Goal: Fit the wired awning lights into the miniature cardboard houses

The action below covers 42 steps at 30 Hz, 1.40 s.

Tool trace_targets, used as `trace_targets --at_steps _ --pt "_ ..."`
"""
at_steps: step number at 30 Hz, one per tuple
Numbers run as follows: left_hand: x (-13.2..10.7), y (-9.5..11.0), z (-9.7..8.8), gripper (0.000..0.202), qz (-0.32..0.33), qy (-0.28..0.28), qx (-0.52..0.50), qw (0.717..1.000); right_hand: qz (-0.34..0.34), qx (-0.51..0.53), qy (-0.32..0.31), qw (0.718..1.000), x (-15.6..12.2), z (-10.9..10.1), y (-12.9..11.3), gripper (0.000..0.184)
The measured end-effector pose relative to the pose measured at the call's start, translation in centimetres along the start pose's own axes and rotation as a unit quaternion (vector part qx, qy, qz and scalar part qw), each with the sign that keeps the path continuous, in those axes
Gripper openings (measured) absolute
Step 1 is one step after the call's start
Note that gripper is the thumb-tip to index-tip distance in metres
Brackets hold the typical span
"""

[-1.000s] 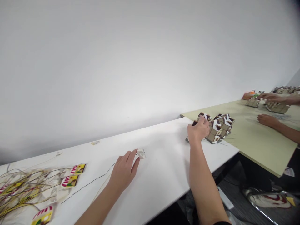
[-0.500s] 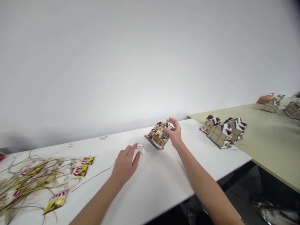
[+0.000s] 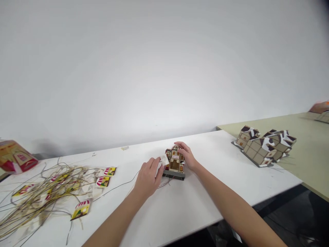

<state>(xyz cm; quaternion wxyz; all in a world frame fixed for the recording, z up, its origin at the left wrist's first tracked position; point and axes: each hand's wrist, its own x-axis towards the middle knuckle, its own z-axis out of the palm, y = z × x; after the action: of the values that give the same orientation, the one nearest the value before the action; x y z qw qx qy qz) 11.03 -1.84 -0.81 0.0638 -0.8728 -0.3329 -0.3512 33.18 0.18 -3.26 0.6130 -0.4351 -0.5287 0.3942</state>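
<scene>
A small model house [image 3: 175, 165] with lit-coloured windows, a sign over its doorway and a dark grey base stands upright on the white table. My right hand [image 3: 186, 156] is closed around its right side and top. Just left of the house, my left hand [image 3: 149, 175] pinches a small white piece [image 3: 164, 160] between thumb and fingers, close to the front wall; I cannot tell if they touch. A thin dark wire [image 3: 120, 183] runs leftward from the left hand over the table. Thin wires also lie by the base.
At left lies a tangle of wires [image 3: 51, 195] with several yellow pieces with red-striped awnings [image 3: 81, 208]. A red and yellow package [image 3: 17, 157] stands behind. Several model houses [image 3: 259, 151] sit at right, near a greenish table [image 3: 305, 147]. A wall [image 3: 154, 68] rises behind.
The model house has gone from tilted to upright on the table, its front facing me. My left hand has brought the white piece nearer to it. The view has swung left.
</scene>
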Motion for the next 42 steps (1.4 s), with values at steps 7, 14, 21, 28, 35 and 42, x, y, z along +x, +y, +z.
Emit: trace_targets --at_steps 7,14,21,28,35,42 --pt "0.0 0.4 -0.1 0.021 -0.034 -0.047 -0.061 0.996 -0.003 -0.137 -0.034 0.990 -0.1 0.5 0.8 0.030" --pt "-0.1 0.6 -0.1 0.023 -0.053 -0.057 -0.087 0.993 -0.092 -0.245 -0.027 0.965 -0.5 0.0 -1.0 0.032" --pt "0.0 0.6 -0.3 0.026 -0.058 -0.066 -0.110 0.990 -0.361 -0.365 -0.076 0.855 -2.0 0.7 -4.5 0.025" --pt "0.1 0.5 -0.5 0.024 -0.063 -0.071 -0.131 0.987 -0.441 -0.367 -0.079 0.816 -2.0 1.2 -4.9 0.022" --pt "0.1 0.4 -0.6 0.026 -0.058 -0.068 -0.131 0.987 -0.432 -0.368 -0.090 0.818 -2.2 1.3 -4.8 0.022" --pt "0.1 0.4 -0.7 0.028 -0.052 -0.070 -0.134 0.987 -0.390 -0.382 -0.099 0.832 -2.2 1.2 -4.6 0.018"
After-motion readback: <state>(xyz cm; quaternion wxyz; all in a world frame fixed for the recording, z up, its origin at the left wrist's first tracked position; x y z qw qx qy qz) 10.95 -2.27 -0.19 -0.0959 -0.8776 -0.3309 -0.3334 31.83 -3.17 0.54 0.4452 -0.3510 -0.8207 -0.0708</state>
